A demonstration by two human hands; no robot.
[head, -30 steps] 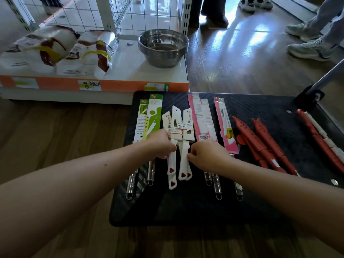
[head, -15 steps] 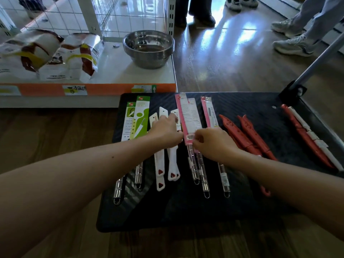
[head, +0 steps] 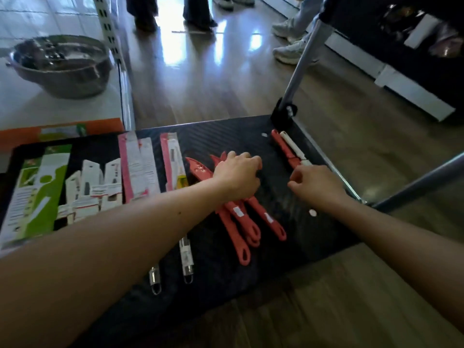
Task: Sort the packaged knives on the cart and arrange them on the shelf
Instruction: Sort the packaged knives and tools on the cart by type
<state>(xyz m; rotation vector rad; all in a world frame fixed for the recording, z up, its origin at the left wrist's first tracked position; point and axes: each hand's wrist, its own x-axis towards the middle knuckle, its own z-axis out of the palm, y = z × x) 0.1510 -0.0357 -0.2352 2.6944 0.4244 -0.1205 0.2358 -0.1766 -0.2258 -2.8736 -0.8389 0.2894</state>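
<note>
Left hand (head: 237, 175) grips red knives (head: 240, 220) on black cart (head: 296, 237); right hand (head: 316, 185) grasp cannot be determined. Wooden floor (head: 221, 86) lies beyond both hands.

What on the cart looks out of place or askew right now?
A red knife and a white knife lie apart at the cart's far right corner, away from the other red knives, which overlap askew under the left hand.

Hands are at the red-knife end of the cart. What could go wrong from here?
The red knives overlap in a loose bunch under the left hand; one could slide out when gathered. The red-and-white pair lies at the right edge of the cart; a nudge from the right hand might tip it off. The left forearm crosses the pink packs and may drag them askew.
</note>
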